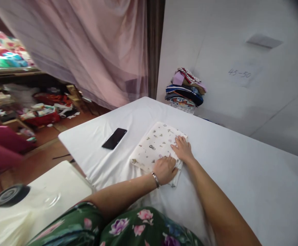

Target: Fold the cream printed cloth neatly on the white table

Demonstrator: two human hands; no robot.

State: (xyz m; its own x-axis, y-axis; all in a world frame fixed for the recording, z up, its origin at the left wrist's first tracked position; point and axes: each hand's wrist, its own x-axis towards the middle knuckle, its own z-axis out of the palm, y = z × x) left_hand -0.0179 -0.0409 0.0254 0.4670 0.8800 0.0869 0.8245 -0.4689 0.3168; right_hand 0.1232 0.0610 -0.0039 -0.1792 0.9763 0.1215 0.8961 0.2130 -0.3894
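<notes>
A folded white cloth (156, 140) with small printed motifs lies on the white-covered table (230, 164). My left hand (165, 169), with a metal bracelet at its wrist, rests on the cloth's near part. Its fingers are curled in against the fabric near the right edge, and the fingertips are partly hidden. Flat on the right side of the same cloth lies my right hand (183, 149), fingers stretched out and slightly apart. One corner of the cloth shows below my left hand, near the table's front.
A black phone (114, 138) lies left of the cloth. Folded clothes (186, 89) are stacked beyond the table by the white wall. Pink curtains (108, 51) hang behind. At lower left stands a white surface (61, 184) with a dark round object (12, 195) on it.
</notes>
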